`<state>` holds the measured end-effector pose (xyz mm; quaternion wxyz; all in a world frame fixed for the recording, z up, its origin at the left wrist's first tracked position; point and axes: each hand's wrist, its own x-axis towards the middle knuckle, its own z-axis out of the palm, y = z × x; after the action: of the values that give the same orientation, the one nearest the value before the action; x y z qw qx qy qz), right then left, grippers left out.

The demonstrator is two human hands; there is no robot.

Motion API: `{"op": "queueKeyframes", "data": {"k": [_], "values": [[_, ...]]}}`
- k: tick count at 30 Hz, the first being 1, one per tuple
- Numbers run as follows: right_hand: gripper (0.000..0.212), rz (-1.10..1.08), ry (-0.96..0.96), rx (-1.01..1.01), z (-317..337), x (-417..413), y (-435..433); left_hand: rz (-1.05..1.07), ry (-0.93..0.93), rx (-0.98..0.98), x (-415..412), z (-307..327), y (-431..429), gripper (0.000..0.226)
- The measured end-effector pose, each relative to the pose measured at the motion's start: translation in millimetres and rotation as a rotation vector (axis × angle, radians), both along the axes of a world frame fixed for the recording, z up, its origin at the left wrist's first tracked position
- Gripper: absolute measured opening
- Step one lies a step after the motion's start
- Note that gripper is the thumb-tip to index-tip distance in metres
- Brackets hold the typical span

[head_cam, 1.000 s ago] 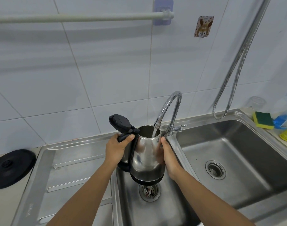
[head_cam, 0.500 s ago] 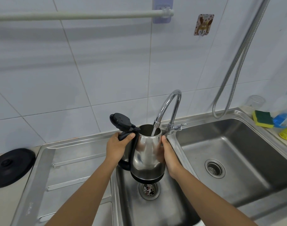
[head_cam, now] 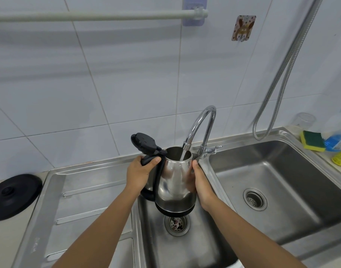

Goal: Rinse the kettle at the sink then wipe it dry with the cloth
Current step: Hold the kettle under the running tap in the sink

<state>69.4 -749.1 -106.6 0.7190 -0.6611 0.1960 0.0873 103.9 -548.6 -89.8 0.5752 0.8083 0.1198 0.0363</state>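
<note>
A steel kettle (head_cam: 174, 182) with a black base hangs over the small middle sink basin (head_cam: 185, 252), its black lid (head_cam: 143, 142) flipped open to the left. My left hand (head_cam: 139, 174) grips the black handle. My right hand (head_cam: 199, 182) is pressed flat against the kettle's right side. The chrome tap (head_cam: 200, 124) curves over the mouth, and water runs from it into the kettle. No cloth is in view.
The black kettle base (head_cam: 14, 196) lies on the counter at far left, beside the ribbed drainboard (head_cam: 84, 209). A large basin (head_cam: 272, 190) is on the right, with a green-yellow sponge (head_cam: 311, 141) and bottles (head_cam: 340, 140) at its far corner. A metal hose (head_cam: 281, 74) hangs down the wall.
Almost nothing differs. Both hands keep the kettle under the running tap, and the view has shifted very slightly.
</note>
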Motion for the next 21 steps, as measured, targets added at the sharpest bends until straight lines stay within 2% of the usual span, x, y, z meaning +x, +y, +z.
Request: {"op": "queueKeyframes", "data": {"k": [21], "values": [[0.052,-0.021,0.012,-0.020,-1.1,-3.0,-6.1,-0.028,-0.006,0.033,-0.1,-3.7,-7.3,0.041]]}}
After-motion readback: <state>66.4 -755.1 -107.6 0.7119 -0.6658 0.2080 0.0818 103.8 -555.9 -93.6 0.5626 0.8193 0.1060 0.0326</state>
